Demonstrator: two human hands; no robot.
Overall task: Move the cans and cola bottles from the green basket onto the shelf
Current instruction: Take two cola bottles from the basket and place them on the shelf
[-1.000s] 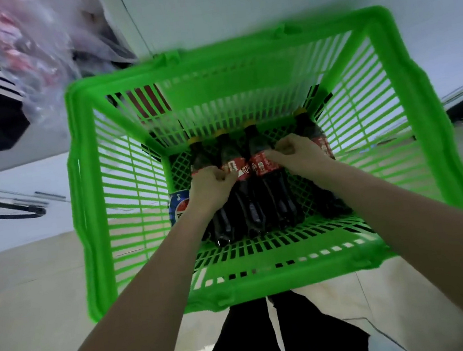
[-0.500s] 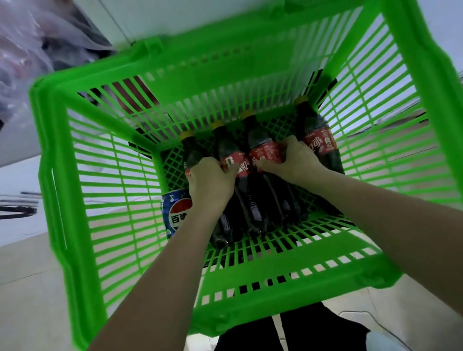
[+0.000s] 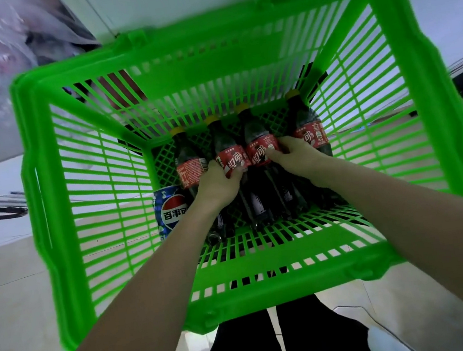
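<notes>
As we look down into the green basket (image 3: 108, 191), four cola bottles (image 3: 261, 153) lie side by side on its lattice floor, a blue can (image 3: 170, 210) standing at their left end. Our left hand (image 3: 220, 185) curls around the second bottle from the can; our right hand (image 3: 295, 155) pinches the third one's red label. The basket's walls are slatted plastic.

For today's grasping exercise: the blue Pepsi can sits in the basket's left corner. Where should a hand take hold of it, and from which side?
Grip the blue Pepsi can around its round body, coming down from above through the green basket's open top. The basket wall hems in its left and the leftmost cola bottle its right, so a sideways approach is blocked.
</notes>
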